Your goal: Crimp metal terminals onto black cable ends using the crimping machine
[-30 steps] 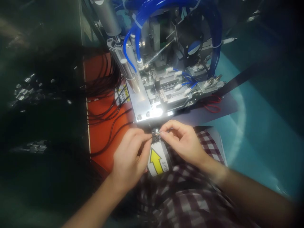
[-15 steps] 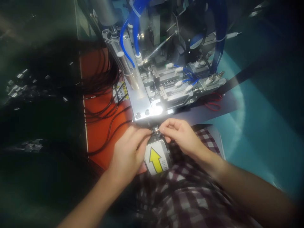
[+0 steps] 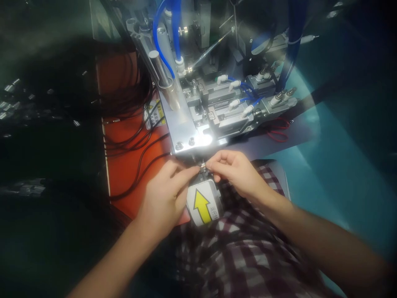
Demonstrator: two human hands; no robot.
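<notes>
Beside machinery (image 3: pixel 182 128), fingers (image 3: pixel 214 166) pinch an apparently metallic part (image 3: pixel 203 166).

The scene is dim overall, its light gathered in the middle and fading to near-black at the left edge and the upper right corner. The harshest glare sits on the plate (image 3: pixel 182 130), whose front corner burns out to white. Softer light falls on the left hand (image 3: pixel 164 188) and right hand (image 3: pixel 235 169); the right forearm (image 3: pixel 335 240) darkens toward the frame's edge. The part (image 3: pixel 203 166) between the fingertips is too small and soft to make out. Pale haze smears the top, and a faint arc of light crosses the teal floor (image 3: pixel 350 165). Scattered reflections (image 3: pixel 12 95) blur at left; the label's (image 3: pixel 203 203) lettering is mushy.
</notes>
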